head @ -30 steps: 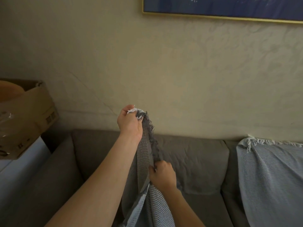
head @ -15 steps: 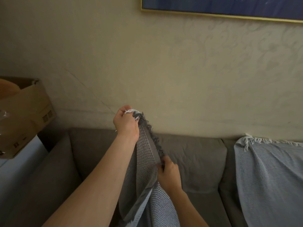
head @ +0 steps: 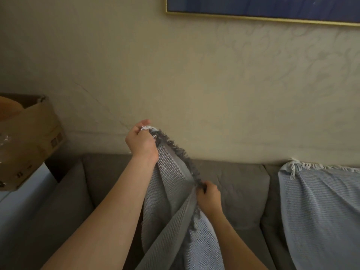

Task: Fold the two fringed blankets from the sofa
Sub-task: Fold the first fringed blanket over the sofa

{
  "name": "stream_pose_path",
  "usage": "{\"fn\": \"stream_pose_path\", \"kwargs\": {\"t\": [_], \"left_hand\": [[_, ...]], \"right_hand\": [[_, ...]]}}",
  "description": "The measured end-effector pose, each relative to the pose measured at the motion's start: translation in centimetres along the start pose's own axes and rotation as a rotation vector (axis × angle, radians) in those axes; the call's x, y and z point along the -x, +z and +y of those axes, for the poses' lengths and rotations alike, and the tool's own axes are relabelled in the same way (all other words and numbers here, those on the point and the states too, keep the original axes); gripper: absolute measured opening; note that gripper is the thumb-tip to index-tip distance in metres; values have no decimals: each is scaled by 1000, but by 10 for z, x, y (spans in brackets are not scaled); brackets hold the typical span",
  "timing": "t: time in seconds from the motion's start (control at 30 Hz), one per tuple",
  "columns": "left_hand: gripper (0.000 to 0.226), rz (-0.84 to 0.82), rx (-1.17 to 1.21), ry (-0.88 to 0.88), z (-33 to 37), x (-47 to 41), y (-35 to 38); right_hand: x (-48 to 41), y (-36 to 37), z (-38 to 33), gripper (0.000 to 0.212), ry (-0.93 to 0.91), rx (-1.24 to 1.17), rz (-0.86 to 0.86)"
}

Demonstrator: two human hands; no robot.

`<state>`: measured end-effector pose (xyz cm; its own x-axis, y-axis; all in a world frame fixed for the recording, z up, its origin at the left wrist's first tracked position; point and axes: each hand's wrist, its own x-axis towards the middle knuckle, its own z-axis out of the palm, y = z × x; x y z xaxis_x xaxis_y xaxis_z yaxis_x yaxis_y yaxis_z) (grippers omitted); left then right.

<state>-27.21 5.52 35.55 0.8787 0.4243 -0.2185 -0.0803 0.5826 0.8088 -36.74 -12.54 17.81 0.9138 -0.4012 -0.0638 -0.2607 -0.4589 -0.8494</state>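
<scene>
Closest to us, the grey waffle-weave blanket (head: 169,184) hangs in folds between our two forearms and runs out of the bottom of the view, in front of the sofa seat. Our right hand (head: 210,196) is the lower one. Its fingers are curled round the blanket's dark fringed edge (head: 176,148) at about the height of the back cushion. Our left hand (head: 141,145) is raised higher and further out, closed tight round a bunched corner of the same blanket, with a few white tassels poking out above the knuckles. The fringed edge stretches in a slanting line from the left hand down to the right.

Behind the hands stands the grey sofa (head: 239,191). The second blanket (head: 321,211), a pale blue one, lies draped over its right back cushion and down onto the seat, its white fringe (head: 303,167) along the top of the backrest. To the left of the sofa, a cardboard box (head: 33,133) sits on a white surface (head: 23,184). Furthest back is the beige patterned wall (head: 194,84), with a gold-framed blue picture (head: 263,4) at the top.
</scene>
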Motion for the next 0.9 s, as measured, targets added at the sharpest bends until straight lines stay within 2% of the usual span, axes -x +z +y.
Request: {"fn": "stream_pose_path", "kwargs": {"t": [0.1, 0.2, 0.3, 0.47, 0.53, 0.63, 0.7, 0.77, 0.9], "left_hand": [[46, 43, -20, 38, 6, -5, -2], [46, 64, -62, 83, 12, -9, -1], [41, 61, -82, 131, 18, -11, 3], [50, 115, -143, 212, 26, -25, 7], [44, 186, -186, 281, 29, -28, 6], [42, 344, -297, 399, 32, -27, -1], [45, 357, -339, 418, 27, -34, -10], [47, 297, -411, 362, 14, -41, -18], [39, 172, -591, 242, -5, -29, -29]], "right_hand": [[-24, -23, -30, 17, 4, -15, 25], [-47, -52, -73, 22, -84, -38, 87], [-56, -81, -124, 26, -263, -18, 211], [-57, -101, -186, 19, -643, -84, 457], [-62, -95, -187, 21, -748, 26, 450], [-78, -85, -164, 35, -624, 349, 318], [-80, -81, -145, 23, -525, 463, 288], [-76, -77, -130, 10, -467, 361, 257], [-60, -63, -107, 29, -340, 15, 164]]}}
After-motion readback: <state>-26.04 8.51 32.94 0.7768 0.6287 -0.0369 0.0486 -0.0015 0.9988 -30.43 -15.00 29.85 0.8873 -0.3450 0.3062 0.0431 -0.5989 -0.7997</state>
